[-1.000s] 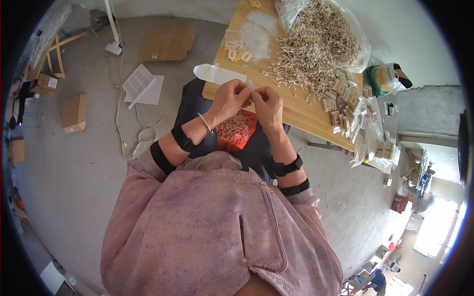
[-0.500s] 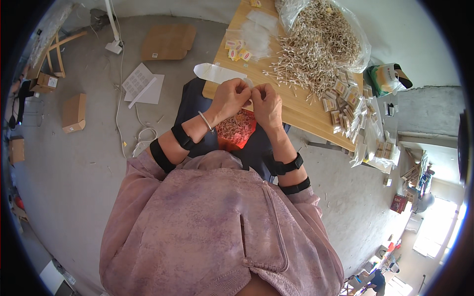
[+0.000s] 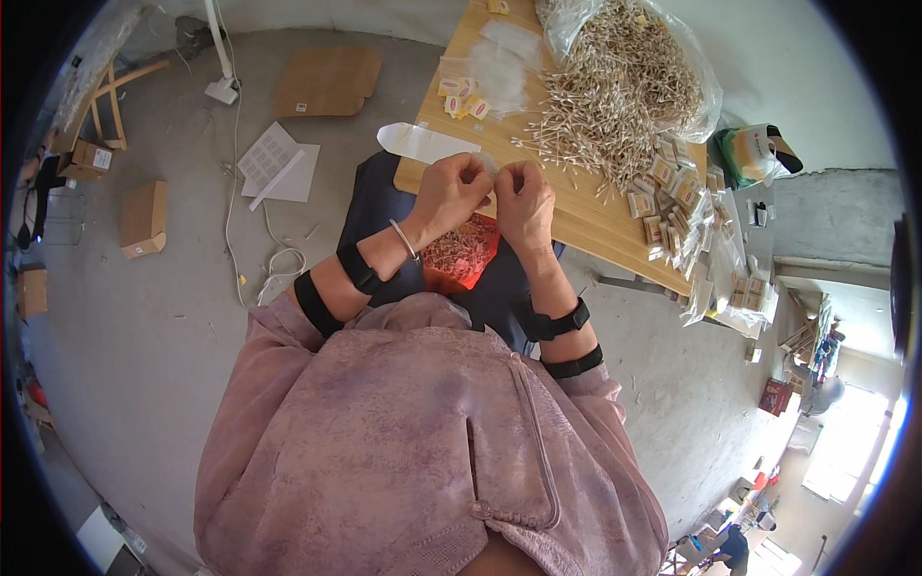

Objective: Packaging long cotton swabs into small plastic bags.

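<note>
Over the near edge of the wooden table (image 3: 567, 216), my left hand (image 3: 447, 197) and my right hand (image 3: 525, 209) are both closed in a pinch, fingertips nearly side by side. Between them shows a little of a small clear plastic bag (image 3: 488, 161), mostly hidden by the fingers. Below my hands, a red bag (image 3: 463, 254) holding small pieces lies on my lap. Right of my hands is a big heap of cotton swabs (image 3: 624, 86), partly inside a large clear bag (image 3: 709, 82).
Flat clear bags (image 3: 504, 62) and yellow-and-white cards (image 3: 463, 96) lie farther back. A white strip (image 3: 423, 142) juts over the table's left edge. Packed swab packets (image 3: 677, 197) pile up at the right. Cardboard (image 3: 327, 82), paper sheets (image 3: 279, 163) and a cable (image 3: 235, 202) lie on the floor.
My right hand has shifted slightly right, so a small gap shows between the two hands' fingertips. My left hand has barely moved.
</note>
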Available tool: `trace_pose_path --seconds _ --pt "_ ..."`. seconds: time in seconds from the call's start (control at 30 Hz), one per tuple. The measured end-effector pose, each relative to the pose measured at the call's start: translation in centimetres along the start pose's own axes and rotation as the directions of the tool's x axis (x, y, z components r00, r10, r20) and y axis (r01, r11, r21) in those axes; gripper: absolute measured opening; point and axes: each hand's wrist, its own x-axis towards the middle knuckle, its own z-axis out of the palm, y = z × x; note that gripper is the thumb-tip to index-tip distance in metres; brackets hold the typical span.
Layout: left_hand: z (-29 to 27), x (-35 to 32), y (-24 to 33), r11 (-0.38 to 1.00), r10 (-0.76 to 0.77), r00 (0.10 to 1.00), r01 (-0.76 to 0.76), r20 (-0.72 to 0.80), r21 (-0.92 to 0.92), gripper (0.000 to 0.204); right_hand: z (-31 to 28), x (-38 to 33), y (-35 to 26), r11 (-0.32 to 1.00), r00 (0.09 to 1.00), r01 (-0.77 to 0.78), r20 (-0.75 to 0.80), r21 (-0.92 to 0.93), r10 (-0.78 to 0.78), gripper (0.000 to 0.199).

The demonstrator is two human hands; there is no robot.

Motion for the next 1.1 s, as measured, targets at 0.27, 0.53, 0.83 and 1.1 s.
trace_pose_path --seconds 0.27,0.53,0.83,1.1 --pt "0.0 0.2 0.1 0.998 0.016 1.0 -0.016 -0.011 -0.057 0.014 -0.9 0.2 -0.5 0.998 0.997 0.054 0.045 0.043 -0.056 0.015" --pt "-0.5 0.3 -0.6 1.0 0.026 0.992 -0.024 0.121 -0.016 0.012 -2.2 1.0 -0.4 0.995 0.988 0.03 0.149 0.099 -0.045 0.021" --pt "-0.4 0.5 -0.7 0.997 0.051 0.985 -0.042 0.164 -0.059 0.012 -1.8 0.7 -0.9 0.999 0.992 -0.003 0.128 0.038 -0.002 0.014" --pt "-0.4 0.6 -0.4 0.949 0.186 0.973 -0.141 0.139 -0.283 0.015 -1.6 1.2 0.8 0.96 0.992 -0.122 -0.007 0.252 0.128 0.013"
